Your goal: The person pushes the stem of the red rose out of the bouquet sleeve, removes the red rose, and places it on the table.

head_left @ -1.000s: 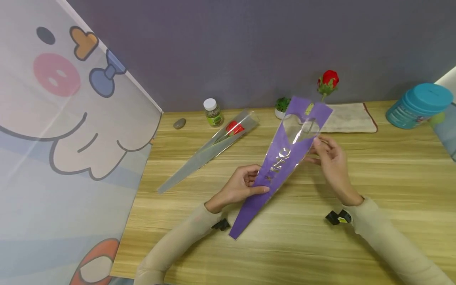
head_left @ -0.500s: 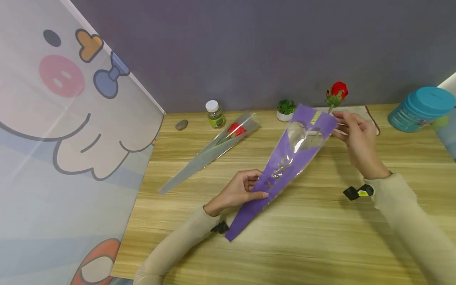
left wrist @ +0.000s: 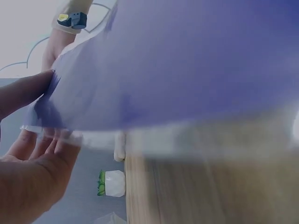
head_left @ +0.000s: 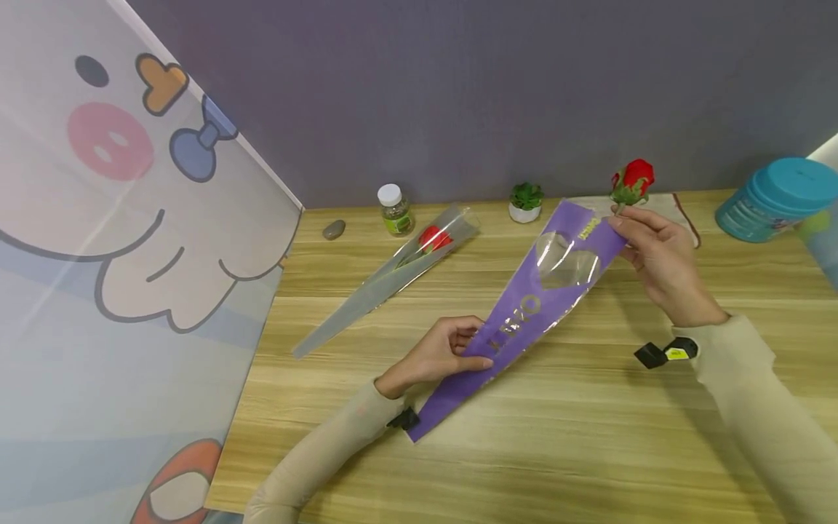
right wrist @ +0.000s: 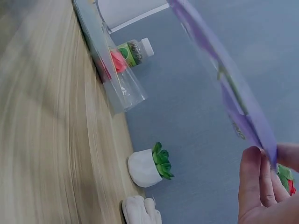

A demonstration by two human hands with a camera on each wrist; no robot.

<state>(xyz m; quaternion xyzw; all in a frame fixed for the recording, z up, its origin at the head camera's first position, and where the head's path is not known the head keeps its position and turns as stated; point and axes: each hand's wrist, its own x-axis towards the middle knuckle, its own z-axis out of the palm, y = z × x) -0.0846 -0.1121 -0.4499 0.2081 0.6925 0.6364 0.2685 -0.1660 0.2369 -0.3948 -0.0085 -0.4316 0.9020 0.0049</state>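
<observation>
A purple flower sleeve (head_left: 517,313) with gold lettering and a clear heart window slants across the head view, held above the table. Toward its narrow end, my left hand (head_left: 441,353) grips it with the thumb on top. My right hand (head_left: 664,262) pinches the wide end at its upper right corner. Just beyond those fingers a red rose (head_left: 636,182) sticks out past the opening. The right wrist view shows its green stem (right wrist: 236,91) running along inside the sleeve. Purple film fills much of the left wrist view.
Another red rose (head_left: 433,239) lies on the table in a clear sleeve (head_left: 353,309). Along the back stand a white-capped jar (head_left: 396,211), a potted succulent (head_left: 526,202) and a blue tub (head_left: 772,200). A grey stone (head_left: 334,230) and a folded cloth (head_left: 682,218) lie there too.
My right hand has moved up and right along the sleeve to its wide end. The rose has shifted right and lower, nearer the opening. My left hand keeps its grip.
</observation>
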